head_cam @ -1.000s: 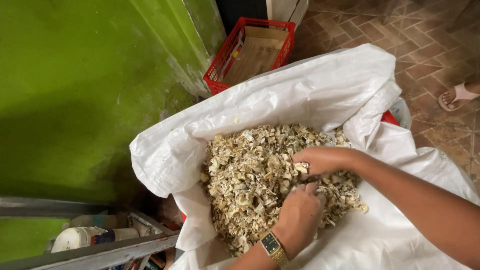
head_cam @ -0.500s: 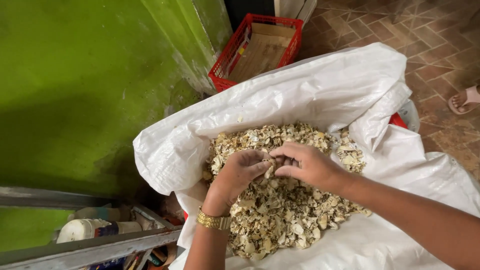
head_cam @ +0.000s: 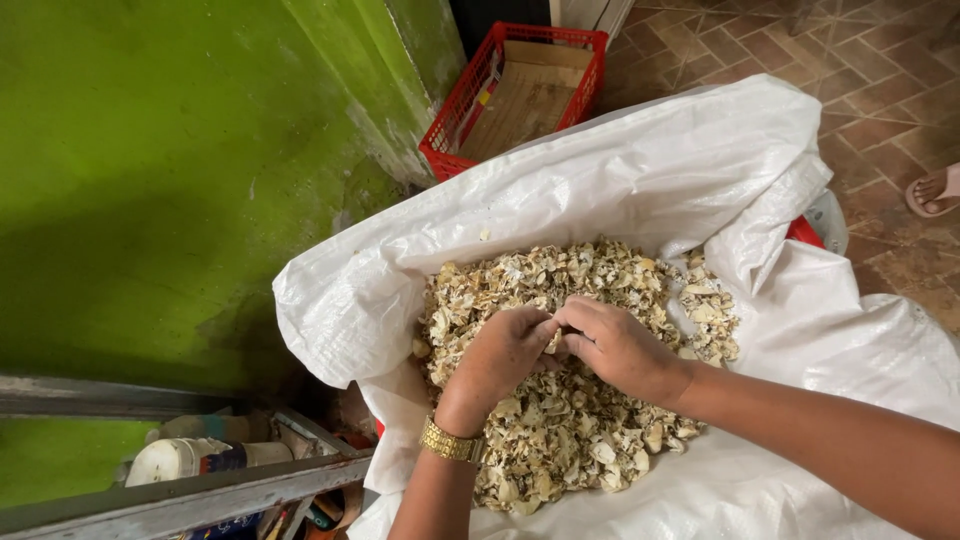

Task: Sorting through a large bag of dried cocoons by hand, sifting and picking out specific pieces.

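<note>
Lower left: grey metal rack (head_cam: 190,490) holding a white container (head_cam: 175,458) laid on its side, with other small items too dim to identify. Behind: green painted wall (head_cam: 150,180), worn along its lower corner. Top centre: red plastic crate (head_cam: 455,140) on the brick-tiled floor (head_cam: 800,40), holding flat cardboard (head_cam: 520,95). Centre: large white woven sack (head_cam: 660,170), mouth rolled open, filled with a heap of pale dried husk fragments (head_cam: 560,440). Partly hidden behind the sack's right fold: a red object (head_cam: 803,231) and a clear plastic piece, kind not determinable. Far right edge: another person's foot in a sandal (head_cam: 935,190) on the floor, well apart from the sack. Above the heap: left hand (head_cam: 500,355), gold wristwatch (head_cam: 450,443) at the wrist, fingers curled; right hand (head_cam: 620,345) just beside it, fingers curled. Fingertips of both hands meeting, pinching one small husk piece (head_cam: 555,340) between them, over the middle of the heap. Both forearms across the sack's near side.
</note>
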